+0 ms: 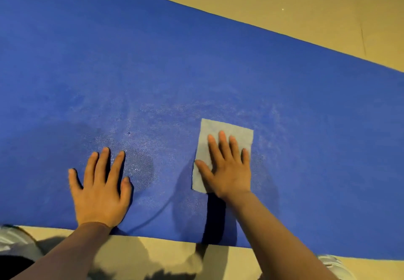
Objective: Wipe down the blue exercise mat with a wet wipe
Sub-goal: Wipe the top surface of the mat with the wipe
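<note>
Kneeling at the near edge of the long blue foam exercise mat (196,65), I am seeing pale shoes at the bottom corners: a grey-white shoe (13,239) on the left and another pale shoe (333,262) on the right, both blurred. My left hand (99,192) is resting flat on the mat near its near edge, fingers straight and spread, holding nothing. To its right, my right hand (227,166) is pressing flat, fingers straight, on the pale grey rectangular wet wipe (220,131), which is lying spread on the mat. Whitish smeary patches are showing on the mat around both hands. Beyond the mat's far edge, the tan floor (306,2) is stretching away.
</note>
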